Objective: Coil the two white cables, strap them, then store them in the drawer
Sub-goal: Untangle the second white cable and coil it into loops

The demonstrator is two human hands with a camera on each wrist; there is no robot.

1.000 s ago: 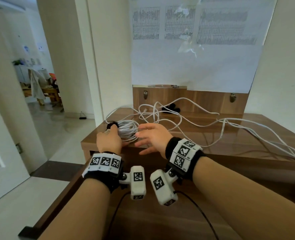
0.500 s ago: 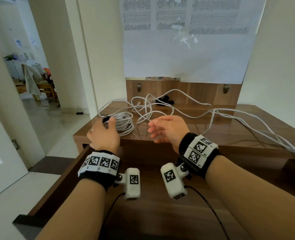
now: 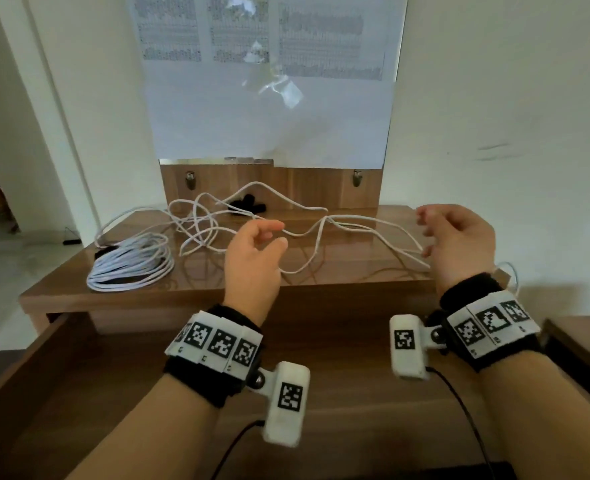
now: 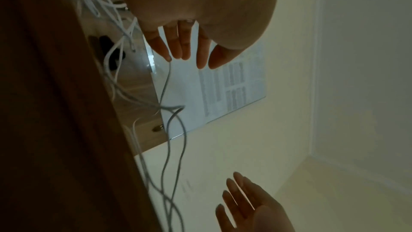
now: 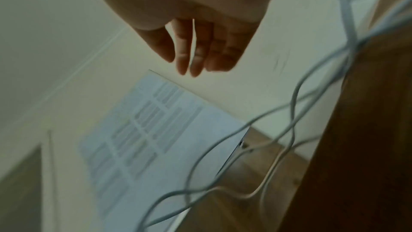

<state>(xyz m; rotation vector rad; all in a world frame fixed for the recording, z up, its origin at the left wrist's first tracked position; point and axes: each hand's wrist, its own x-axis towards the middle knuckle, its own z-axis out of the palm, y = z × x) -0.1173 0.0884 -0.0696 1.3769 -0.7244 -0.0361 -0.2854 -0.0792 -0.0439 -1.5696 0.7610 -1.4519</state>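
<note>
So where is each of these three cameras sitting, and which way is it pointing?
Head: worn on the head, looking down at the desk, both forearms and hands.
Left wrist: looks along the left hand toward the wall; right hand below.
Right wrist: looks along the right hand, blurred.
All share the loose white cable and wall chart.

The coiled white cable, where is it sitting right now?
In the head view the coiled white cable lies on the left end of the wooden desktop, left of the left hand, apart from it.
</note>
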